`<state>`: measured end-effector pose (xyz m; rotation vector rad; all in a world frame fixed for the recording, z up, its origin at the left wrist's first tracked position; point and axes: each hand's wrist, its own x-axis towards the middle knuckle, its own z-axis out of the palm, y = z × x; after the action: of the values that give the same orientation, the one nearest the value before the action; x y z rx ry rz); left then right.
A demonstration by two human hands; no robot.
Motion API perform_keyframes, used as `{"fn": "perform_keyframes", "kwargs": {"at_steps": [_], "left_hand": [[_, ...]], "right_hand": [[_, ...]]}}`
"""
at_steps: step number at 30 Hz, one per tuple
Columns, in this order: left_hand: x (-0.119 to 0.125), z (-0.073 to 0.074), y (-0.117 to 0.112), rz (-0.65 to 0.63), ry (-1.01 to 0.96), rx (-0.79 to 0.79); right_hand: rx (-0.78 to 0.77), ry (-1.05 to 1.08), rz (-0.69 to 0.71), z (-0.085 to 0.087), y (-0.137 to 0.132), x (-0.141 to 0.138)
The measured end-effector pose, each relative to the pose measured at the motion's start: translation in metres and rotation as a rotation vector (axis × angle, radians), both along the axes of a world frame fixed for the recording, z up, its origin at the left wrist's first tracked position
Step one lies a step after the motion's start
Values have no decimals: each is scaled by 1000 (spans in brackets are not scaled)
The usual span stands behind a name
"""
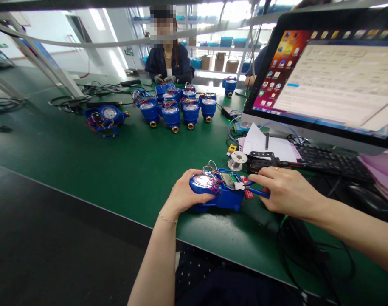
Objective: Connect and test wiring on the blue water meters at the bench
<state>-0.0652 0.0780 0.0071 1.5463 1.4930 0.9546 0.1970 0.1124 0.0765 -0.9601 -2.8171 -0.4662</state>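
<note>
A blue water meter (227, 199) lies near the front edge of the green table, its circuit board, thin coloured wires and a white connector exposed on top. My left hand (186, 191) is wrapped round its round glass-dial end, thumb on the near side. From the right, my right hand (276, 187) is closed round the blue handles of a pair of pliers (259, 192). The pliers' tip meets the meter's board end by the white connector; the jaws are too small to make out clearly. A red-and-white piece (248, 194) shows beside that end.
A solder spool (237, 160) and a black holder (262, 160) stand just behind my hands. Paper (267, 142), a keyboard (334, 159) and a monitor (327, 80) fill the right. Several blue meters (171, 112) and an opened one (106, 117) stand farther back; a person (168, 63) sits opposite.
</note>
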Motion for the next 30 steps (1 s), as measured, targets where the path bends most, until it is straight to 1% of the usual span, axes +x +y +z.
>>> {"fn": "perform_keyframes", "kwargs": {"at_steps": [3,6,14,21,25,27,29,30], "left_hand": [[0,1,1,1,-6,-4],[0,2,1,6,-16,-10],[1,2,-1,12,-14,-17],[1,1,0,22,-14,-8],[1,1,1,23,-12,-10],[1,0,0,21,-13,-6],[2,-1,-1,24,-11,4],[2,-1,-1,26,-8,5]], "right_hand": [[110,-1,8,-2,-6,-1],[185,-15,-25,-3,-15,-2],[266,-49,-110,-2,-29,-6],[400,24,-23,-9,-24,-3],[432,42,27,-13,-20,1],[420,59,31,-17,-18,2],[349,121,-1,-23,-17,2],[282,174,-28,-25,-17,1]]}}
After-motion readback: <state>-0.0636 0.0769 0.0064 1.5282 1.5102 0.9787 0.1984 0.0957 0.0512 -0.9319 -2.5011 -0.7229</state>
